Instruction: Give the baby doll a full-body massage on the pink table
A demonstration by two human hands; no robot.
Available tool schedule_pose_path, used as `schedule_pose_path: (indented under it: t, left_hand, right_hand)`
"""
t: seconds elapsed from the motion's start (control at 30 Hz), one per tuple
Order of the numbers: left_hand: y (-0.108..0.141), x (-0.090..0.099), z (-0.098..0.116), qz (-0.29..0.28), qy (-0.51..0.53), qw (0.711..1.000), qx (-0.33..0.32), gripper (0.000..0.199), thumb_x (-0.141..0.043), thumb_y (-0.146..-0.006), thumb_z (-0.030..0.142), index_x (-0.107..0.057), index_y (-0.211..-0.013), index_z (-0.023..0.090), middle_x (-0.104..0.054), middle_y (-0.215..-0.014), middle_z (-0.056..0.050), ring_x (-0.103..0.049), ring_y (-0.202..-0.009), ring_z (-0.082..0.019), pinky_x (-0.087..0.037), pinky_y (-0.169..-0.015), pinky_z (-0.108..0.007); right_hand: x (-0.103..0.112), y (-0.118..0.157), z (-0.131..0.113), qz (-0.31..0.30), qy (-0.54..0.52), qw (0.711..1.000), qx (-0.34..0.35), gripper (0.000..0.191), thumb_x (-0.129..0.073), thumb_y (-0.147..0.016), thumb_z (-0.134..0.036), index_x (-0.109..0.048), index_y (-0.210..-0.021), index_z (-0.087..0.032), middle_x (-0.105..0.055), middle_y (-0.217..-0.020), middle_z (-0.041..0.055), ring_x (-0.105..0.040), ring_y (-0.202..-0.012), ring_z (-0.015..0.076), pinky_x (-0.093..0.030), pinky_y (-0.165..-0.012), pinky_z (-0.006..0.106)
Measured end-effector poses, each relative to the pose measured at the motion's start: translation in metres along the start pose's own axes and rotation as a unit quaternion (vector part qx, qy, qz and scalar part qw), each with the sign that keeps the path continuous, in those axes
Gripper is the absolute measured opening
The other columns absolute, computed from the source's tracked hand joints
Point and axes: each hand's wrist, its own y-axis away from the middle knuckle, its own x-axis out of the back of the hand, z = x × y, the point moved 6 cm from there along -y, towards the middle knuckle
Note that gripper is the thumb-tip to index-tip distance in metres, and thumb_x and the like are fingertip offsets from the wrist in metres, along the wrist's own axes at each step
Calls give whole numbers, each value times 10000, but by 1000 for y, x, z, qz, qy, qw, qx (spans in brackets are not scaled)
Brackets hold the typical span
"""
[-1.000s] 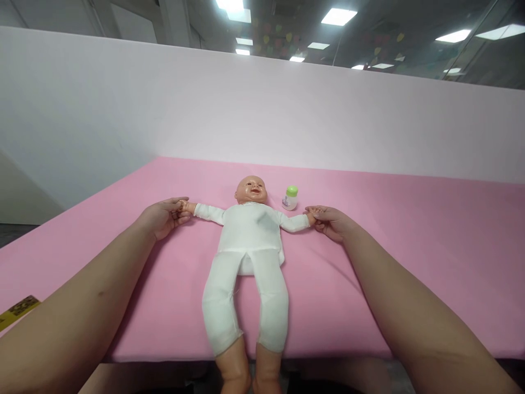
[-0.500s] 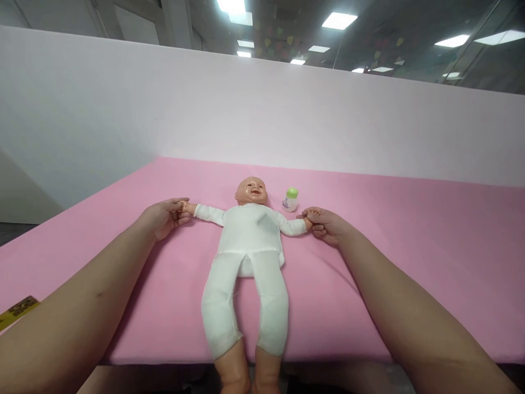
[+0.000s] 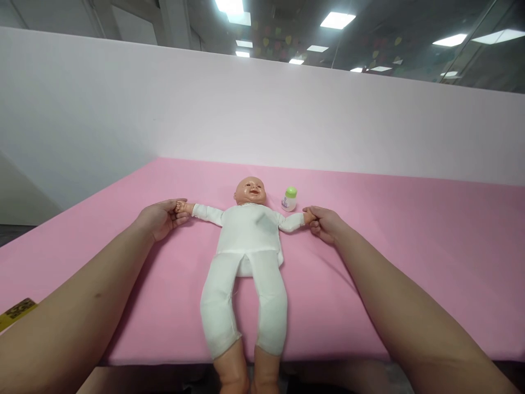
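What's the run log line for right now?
doll: face up on pink surface | left hand: holding one doll hand | right hand: holding other doll hand | green-capped bottle: upright near head

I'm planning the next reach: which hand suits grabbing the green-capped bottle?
Probably the right hand: it's near the bottle; the left hand is across the doll. Both hold its hands, so the right would release first.

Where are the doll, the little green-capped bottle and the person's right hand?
Doll (image 3: 248, 230): head camera view, on its white-clothed chest.
Bottle (image 3: 289, 204): head camera view, on its body below the green cap.
Right hand (image 3: 328, 224): head camera view, on the back.
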Motion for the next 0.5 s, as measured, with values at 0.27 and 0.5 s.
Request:
schedule_pose_path:
  t: [0.27, 0.5]
  left_hand:
    - [2, -2, 1, 11, 6, 1000, 16, 329, -615, -876, 99, -709, -1190, 75, -715, -997, -155, -733, -778, -212, -686, -780, -381]
    - [7, -7, 4, 1, -5, 1000, 15, 290, -652, -846, 145, -732, -1115, 71, -715, -917, -147, -728, -737, -229, -692, -732, -402]
  right_hand:
    - [-1, 2, -2, -68, -43, 997, 8, 304, -733, -826, -111, -714, -1119, -187, -724, -948, 72, -641, -674, 124, -599, -596, 233]
    - [0, 2, -2, -94, 30, 995, 33, 277, -884, -793, -239, -678, -978, -222, -667, -813, 5, -560, -561, 95, -484, -464, 201]
